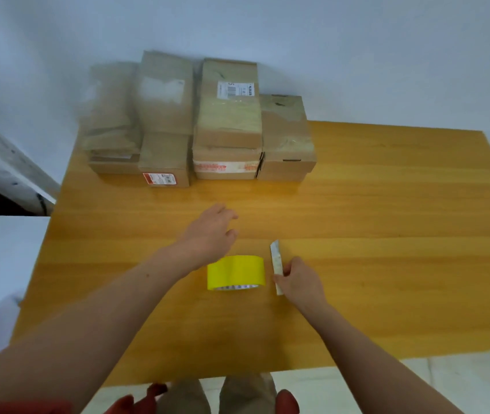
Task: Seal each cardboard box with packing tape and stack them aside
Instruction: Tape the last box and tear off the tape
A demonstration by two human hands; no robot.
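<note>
Yellow tape [235,271] on edge, axis near-far, R hand [299,280] grips cutter [276,258]

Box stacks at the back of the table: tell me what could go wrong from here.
1. The box stacks are piled unevenly; if the open left hand pulls a lower box, the upper ones may topple.
2. The right hand grips a white cutter beside the tape roll; its blade state cannot be told, so a careless move could cut skin.
</note>
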